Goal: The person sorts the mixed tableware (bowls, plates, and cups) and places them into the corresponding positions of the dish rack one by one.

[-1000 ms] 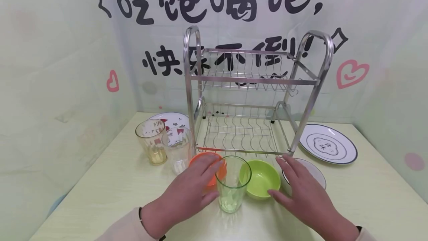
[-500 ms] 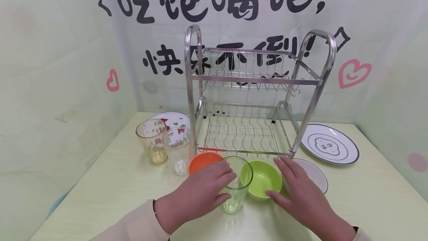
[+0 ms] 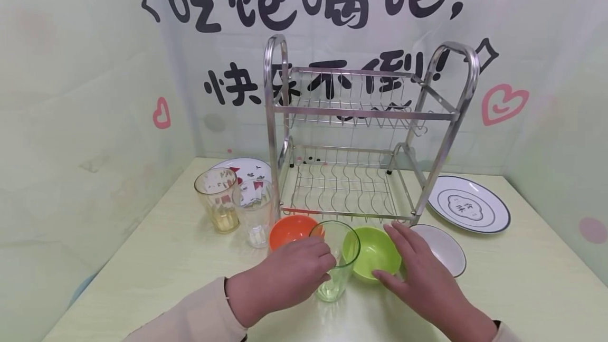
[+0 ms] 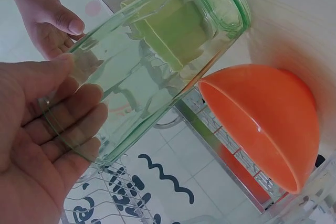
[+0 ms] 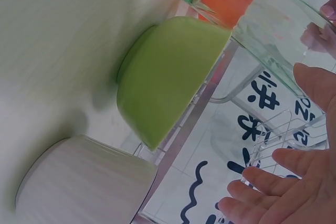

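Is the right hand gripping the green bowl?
No: in the head view the right hand hovers with straight fingers beside the green bowl, not curled round its rim.

The head camera looks forward and down over the pale green tabletop [image 3: 157,263], with the two-tier steel wire dish rack [image 3: 366,136] at twelve o'clock. Both wrist cameras sit close and low, sharing the translucent green plastic tumbler [image 4: 157,72] and the lime-green plastic bowl [image 5: 168,77].

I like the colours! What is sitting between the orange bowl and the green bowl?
The green-tinted glass stands between the orange bowl and the green bowl, with the left hand wrapped round it. The head view shows this.
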The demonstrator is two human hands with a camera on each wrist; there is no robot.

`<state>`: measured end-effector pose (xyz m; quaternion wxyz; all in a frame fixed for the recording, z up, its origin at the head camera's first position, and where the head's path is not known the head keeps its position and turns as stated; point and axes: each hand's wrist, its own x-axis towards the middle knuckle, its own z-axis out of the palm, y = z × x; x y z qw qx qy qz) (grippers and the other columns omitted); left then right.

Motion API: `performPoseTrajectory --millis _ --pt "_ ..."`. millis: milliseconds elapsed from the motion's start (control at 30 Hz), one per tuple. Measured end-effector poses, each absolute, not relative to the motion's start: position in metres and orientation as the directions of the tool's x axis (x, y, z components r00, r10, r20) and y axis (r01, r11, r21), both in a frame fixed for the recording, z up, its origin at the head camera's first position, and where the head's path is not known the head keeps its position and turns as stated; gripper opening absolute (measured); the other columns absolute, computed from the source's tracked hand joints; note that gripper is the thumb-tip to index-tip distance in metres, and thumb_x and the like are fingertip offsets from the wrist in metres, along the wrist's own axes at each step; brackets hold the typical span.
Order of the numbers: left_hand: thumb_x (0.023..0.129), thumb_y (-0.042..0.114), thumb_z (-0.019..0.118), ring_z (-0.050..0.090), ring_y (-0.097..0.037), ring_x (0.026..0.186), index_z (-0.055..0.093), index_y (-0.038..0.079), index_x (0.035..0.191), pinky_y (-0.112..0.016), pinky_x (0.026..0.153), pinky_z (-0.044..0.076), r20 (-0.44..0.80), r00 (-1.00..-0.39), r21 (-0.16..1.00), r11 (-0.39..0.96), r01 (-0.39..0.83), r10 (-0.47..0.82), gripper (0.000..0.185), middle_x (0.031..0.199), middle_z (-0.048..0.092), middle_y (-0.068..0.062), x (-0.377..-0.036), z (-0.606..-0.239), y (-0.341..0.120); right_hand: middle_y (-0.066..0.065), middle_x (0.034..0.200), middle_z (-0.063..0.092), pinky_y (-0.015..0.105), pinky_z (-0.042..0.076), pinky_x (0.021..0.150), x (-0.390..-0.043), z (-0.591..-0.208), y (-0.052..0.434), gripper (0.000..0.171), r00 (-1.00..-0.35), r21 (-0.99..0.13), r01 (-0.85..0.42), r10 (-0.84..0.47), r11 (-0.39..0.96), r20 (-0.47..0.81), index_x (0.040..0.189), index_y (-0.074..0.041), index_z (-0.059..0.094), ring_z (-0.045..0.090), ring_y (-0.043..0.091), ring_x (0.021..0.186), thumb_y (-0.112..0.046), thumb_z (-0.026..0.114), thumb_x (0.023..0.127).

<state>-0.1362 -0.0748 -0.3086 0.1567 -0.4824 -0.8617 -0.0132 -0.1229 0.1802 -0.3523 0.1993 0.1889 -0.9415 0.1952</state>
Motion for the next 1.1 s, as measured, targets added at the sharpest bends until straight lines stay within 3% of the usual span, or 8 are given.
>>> performPoseTrajectory --millis 267,533,767,1100 --pt "0.082 0.019 0.075 0.053 -0.009 0.076 0.063 0.016 0.082 -0.018 0.068 0.044 0.262 -0.490 -0.160 0.538 0.828 0.831 0.013 0.077 0.057 0.007 -0.135 -0.307 -0.075 0.019 0.141 0.045 0.053 0.047 0.094 -0.121 -0.354 0.177 0.079 -0.871 -0.320 -0.411 -0.264 0.853 0.414 0.140 -0.004 0.046 0.045 0.038 0.127 -0.033 0.081 0.076" --pt "0.081 0.019 0.077 0.047 -0.009 0.071 0.060 0.015 0.079 -0.017 0.062 0.038 0.328 -0.454 -0.173 0.525 0.833 0.828 0.018 0.073 0.055 0.007 -0.132 -0.308 -0.082 0.018 0.141 0.046 0.053 0.047 0.094 -0.120 -0.353 0.177 0.079 -0.874 -0.319 -0.405 -0.262 0.857 0.408 0.140 -0.003 0.046 0.045 0.038 0.127 -0.033 0.081 0.076" --pt "0.079 0.019 0.078 0.053 -0.011 0.074 0.058 0.013 0.076 -0.019 0.067 0.044 0.412 -0.420 -0.169 0.521 0.837 0.809 0.021 0.074 0.055 0.006 -0.130 -0.309 -0.087 0.019 0.141 0.046 0.052 0.046 0.095 -0.120 -0.353 0.178 0.079 -0.867 -0.312 -0.415 -0.268 0.855 0.421 0.140 -0.002 0.045 0.045 0.038 0.127 -0.032 0.081 0.076" --pt "0.074 0.017 0.082 0.058 -0.009 0.074 0.061 0.013 0.077 -0.018 0.065 0.048 0.487 -0.445 -0.090 0.550 0.830 0.751 0.021 0.074 0.057 0.007 -0.128 -0.300 -0.097 0.019 0.138 0.049 0.052 0.046 0.096 -0.121 -0.351 0.179 0.076 -0.846 -0.318 -0.439 -0.267 0.840 0.461 0.138 -0.002 0.047 0.047 0.037 0.125 -0.031 0.081 0.076"
